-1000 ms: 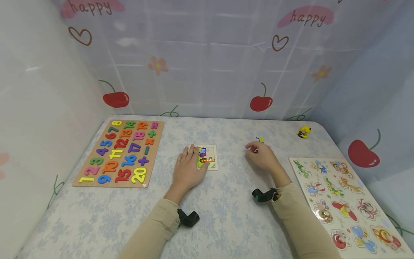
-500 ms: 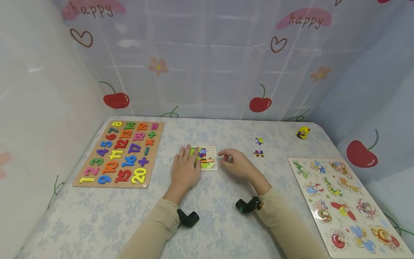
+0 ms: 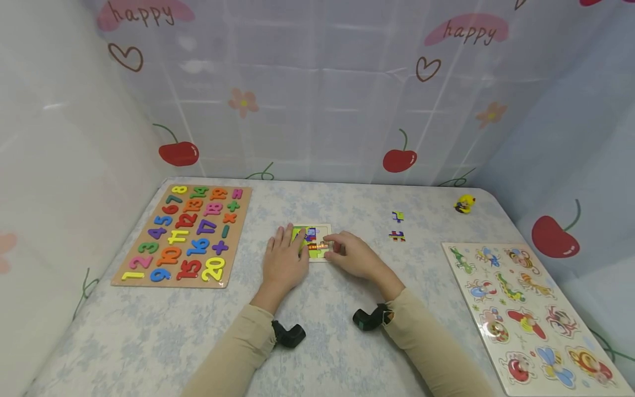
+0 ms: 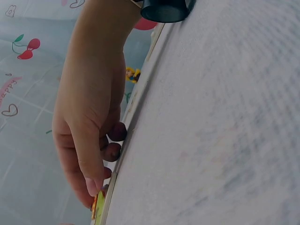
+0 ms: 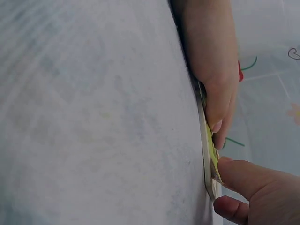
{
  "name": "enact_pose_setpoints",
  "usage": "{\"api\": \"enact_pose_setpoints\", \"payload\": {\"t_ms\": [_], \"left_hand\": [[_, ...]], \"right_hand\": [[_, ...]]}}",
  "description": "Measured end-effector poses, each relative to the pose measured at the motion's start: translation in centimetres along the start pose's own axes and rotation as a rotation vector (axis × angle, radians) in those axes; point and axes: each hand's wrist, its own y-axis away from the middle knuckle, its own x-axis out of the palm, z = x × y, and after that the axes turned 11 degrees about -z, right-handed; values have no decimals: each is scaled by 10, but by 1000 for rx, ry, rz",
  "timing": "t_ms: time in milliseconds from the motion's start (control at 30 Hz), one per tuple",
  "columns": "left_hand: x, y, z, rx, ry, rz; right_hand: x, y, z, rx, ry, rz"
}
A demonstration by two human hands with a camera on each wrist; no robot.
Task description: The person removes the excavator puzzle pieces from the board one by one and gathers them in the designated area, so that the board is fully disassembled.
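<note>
My left hand (image 3: 285,264) lies flat over the left part of a small square jigsaw board (image 3: 323,226), fingers straight and partly covering its picture. At the board's right side is my right hand (image 3: 354,255), with its thumb and bent index finger either side of a jigsaw piece. In the right wrist view that yellow-green jigsaw piece (image 5: 215,169) tilts up at the board's edge, against a fingertip. Two loose jigsaw pieces lie apart on the table to the right: an upper one (image 3: 398,216) and a striped lower one (image 3: 397,236).
A number puzzle board (image 3: 233,275) lies at the left. On the right is a larger insect puzzle board (image 3: 476,331), with a small yellow figurine (image 3: 464,204) behind it. A printed curtain (image 3: 317,110) hangs behind the table (image 3: 317,353).
My right hand has moved left from beside the loose pieces to the jigsaw board's right side, uncovering the lower piece. My left hand has shifted slightly left, its thumb drawn in.
</note>
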Motion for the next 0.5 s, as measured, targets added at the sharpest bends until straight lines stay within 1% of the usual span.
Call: {"api": "enact_pose_setpoints", "payload": {"t_ms": [267,500], "left_hand": [[0,-1,0,5,-6,1],[0,0,0,6,-8,-1]], "right_hand": [[5,-2,2,9,-13,-38],[8,-2,2,45,-164,-52]]}}
